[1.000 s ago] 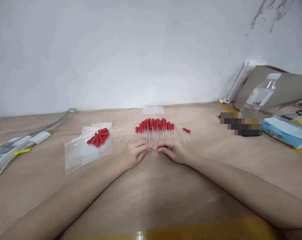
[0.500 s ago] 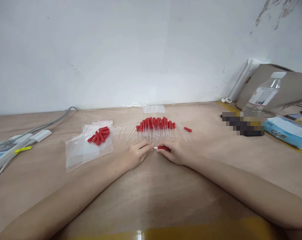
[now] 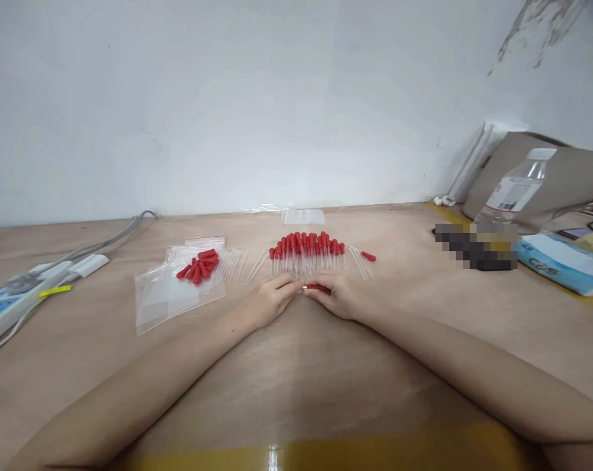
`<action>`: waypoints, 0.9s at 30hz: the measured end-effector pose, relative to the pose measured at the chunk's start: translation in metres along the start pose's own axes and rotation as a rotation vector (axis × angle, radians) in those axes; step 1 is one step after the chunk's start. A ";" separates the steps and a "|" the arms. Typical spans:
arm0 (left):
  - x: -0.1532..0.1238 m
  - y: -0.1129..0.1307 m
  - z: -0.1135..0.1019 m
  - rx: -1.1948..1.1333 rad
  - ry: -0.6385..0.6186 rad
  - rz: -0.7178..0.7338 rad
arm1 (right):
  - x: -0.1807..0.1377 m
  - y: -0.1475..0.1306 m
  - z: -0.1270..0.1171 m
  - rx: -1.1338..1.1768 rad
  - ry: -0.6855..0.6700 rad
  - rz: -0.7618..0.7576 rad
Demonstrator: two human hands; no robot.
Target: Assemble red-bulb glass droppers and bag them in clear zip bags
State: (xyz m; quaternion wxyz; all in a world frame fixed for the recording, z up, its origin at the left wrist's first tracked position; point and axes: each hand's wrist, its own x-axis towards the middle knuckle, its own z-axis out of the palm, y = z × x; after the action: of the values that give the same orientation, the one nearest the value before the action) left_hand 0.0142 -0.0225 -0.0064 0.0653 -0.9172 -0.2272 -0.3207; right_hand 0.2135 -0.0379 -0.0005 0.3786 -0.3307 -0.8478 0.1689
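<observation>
At the middle of the table, my left hand (image 3: 273, 299) pinches a thin clear glass dropper tube (image 3: 304, 287), most of it hidden by the fingers. My right hand (image 3: 343, 297) is closed around a red rubber dropper bulb (image 3: 318, 288), whose mouth meets the tube's end. Just beyond both hands lies a fan of droppers with red bulbs (image 3: 304, 243). Loose glass tubes (image 3: 235, 265) lie to its left, and several more tubes (image 3: 360, 263) to its right beside a single red bulb (image 3: 368, 256). Loose red bulbs (image 3: 197, 268) are heaped on clear plastic bags (image 3: 152, 302).
A power strip (image 3: 16, 301) with cables is at the left edge. On the right are a water bottle (image 3: 515, 190), a blue tissue pack (image 3: 561, 265), a partly pixelated dark object (image 3: 495, 264) and a grey-brown bag or case (image 3: 576, 173). A white wall (image 3: 277, 104) rises behind the table.
My right hand has moved slightly left toward my left hand, and less of the glass tube shows between them. The whole view has shifted a little.
</observation>
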 end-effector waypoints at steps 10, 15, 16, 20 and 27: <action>0.003 -0.030 -0.031 0.074 0.160 -0.502 | 0.035 0.040 -0.062 0.455 0.393 0.430; -0.001 -0.047 -0.032 0.376 -0.061 -0.685 | 0.055 0.067 -0.078 0.223 0.337 0.637; -0.001 -0.048 -0.032 0.414 -0.090 -0.698 | 0.059 0.071 -0.076 0.165 0.324 0.675; -0.001 -0.046 -0.032 0.486 -0.149 -0.703 | 0.065 0.082 -0.062 -0.099 0.227 0.721; 0.001 -0.048 -0.032 0.539 -0.230 -0.712 | 0.042 0.083 -0.080 -0.377 0.190 0.716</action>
State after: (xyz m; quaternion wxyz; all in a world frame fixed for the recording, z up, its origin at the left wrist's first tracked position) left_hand -0.0247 0.0118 0.0184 0.1618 -0.7620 -0.6092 -0.1486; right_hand 0.2887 0.0537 0.0297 0.3055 -0.6821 -0.6567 0.1006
